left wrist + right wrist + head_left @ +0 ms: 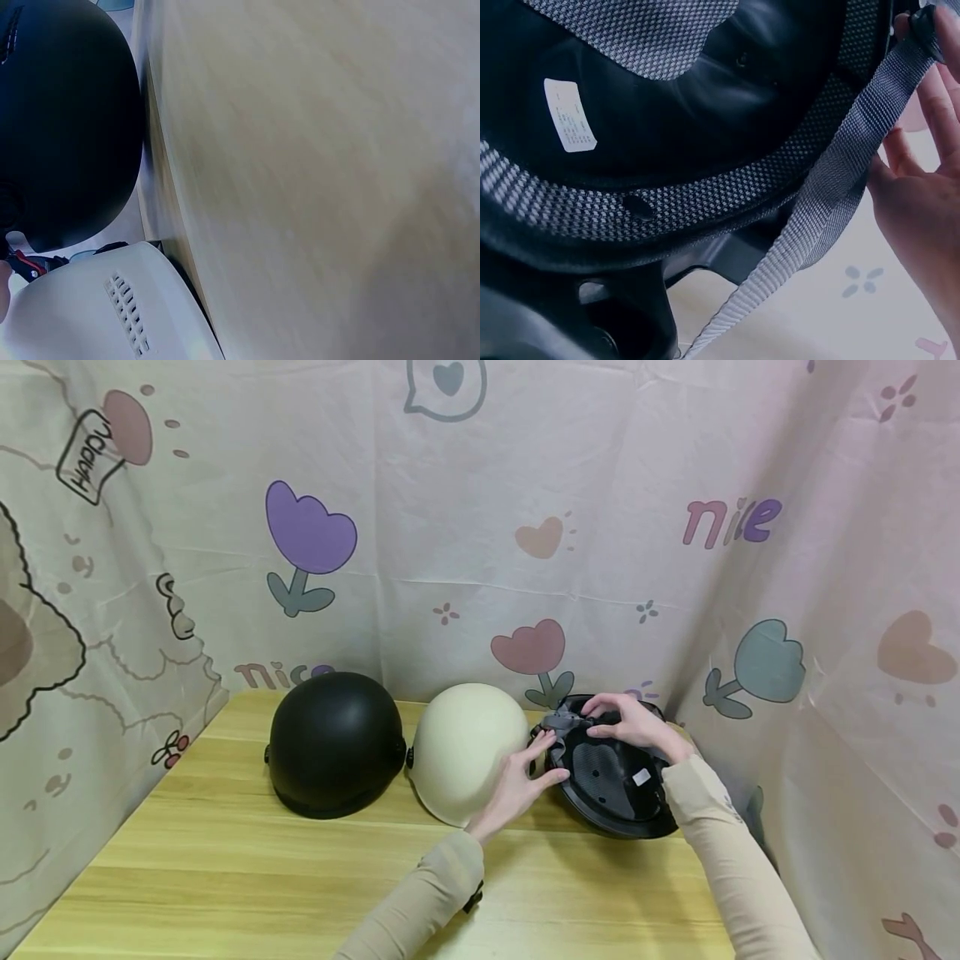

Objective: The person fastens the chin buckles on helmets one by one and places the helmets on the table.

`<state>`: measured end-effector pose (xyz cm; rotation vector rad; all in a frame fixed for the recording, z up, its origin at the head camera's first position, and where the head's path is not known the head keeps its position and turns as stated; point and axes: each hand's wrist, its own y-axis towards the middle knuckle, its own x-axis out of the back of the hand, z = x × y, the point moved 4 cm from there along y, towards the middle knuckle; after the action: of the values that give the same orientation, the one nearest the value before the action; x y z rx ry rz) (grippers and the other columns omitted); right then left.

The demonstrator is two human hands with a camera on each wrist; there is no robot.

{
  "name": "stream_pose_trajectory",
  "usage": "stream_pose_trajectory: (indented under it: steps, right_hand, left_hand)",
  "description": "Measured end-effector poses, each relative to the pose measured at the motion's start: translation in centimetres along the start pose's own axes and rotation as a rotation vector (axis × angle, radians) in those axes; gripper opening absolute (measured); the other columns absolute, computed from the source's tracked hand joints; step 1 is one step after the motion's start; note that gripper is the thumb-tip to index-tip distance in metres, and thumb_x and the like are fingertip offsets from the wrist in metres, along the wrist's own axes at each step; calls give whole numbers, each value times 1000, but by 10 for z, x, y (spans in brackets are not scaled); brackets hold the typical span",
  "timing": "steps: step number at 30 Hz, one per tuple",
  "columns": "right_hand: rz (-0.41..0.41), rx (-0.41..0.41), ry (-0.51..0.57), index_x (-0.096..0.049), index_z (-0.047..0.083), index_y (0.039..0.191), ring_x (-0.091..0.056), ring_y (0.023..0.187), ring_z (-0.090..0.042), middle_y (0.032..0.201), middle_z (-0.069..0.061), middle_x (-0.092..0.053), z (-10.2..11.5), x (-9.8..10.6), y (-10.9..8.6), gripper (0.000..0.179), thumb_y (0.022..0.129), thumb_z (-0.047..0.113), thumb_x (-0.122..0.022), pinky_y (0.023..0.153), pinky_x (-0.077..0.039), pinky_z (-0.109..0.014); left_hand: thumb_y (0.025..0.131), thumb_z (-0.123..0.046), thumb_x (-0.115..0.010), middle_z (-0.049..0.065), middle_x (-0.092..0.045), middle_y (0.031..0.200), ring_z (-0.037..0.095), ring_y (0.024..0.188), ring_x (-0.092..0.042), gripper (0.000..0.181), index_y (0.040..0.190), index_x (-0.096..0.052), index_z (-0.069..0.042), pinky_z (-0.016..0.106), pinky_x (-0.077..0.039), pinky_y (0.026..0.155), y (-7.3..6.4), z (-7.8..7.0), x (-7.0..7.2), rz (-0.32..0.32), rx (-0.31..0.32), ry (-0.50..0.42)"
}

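An upturned black helmet lies at the right of the table, its padded inside and white label facing up. My right hand reaches over its far side and pinches the grey chin strap near a dark buckle. At the helmet's left side is my left hand, thumb and fingers spread, fingertips at the strap and thumb at the rim. A cream helmet sits dome up, partly behind that hand. In the left wrist view, only a sliver of a finger shows at the edge.
Another black helmet stands dome up at the left, right beside the cream one. The wooden table meets a printed cloth hung behind and along both sides.
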<state>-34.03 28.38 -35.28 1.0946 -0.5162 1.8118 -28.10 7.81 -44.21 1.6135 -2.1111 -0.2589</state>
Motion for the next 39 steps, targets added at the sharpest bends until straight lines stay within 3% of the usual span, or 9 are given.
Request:
stream_pose_trajectory:
  steps: [7,14,20,32,39]
  right_hand:
    - [-2,3,69,-71,6,114,-60,86,-12,91,-7,-74,4,5,-3,22,93,14,-72,78,-44,-26]
    - [-48,21,250,-70,0,118,-63,81,-6,92,-13,-71,7,14,-17,25,95,10,-68,75,-47,-18]
    - [-96,50,442,-65,-7,121,-72,86,-8,93,2,-77,6,23,-28,28,97,6,-65,77,-55,-18]
    - [-113,153,849,-64,-2,112,-75,89,-16,90,-7,-78,11,30,-42,16,98,-5,-57,81,-59,-22]
    - [-151,217,937,-65,3,100,-77,89,-19,94,-7,-77,12,32,-46,20,96,-12,-54,82,-59,-23]
  left_hand:
    - [89,-25,-78,9,-51,151,24,149,-39,64,145,-54,-6,45,-33,122,1,2,1,-12,1,12]
    - [89,-24,-78,12,-46,156,27,148,-40,66,146,-52,-5,49,-36,119,-1,0,0,-22,-43,27]
    - [89,-19,-77,13,-47,156,30,147,-42,62,144,-54,-4,51,-40,116,-3,0,-1,-27,-71,-7]
    - [90,-17,-76,12,-48,155,33,148,-39,62,145,-52,-1,52,-37,118,-4,2,-2,-13,-80,-23]
    - [90,-18,-76,10,-47,156,34,148,-39,62,145,-52,-1,50,-35,119,-5,3,-3,-8,-81,-19]
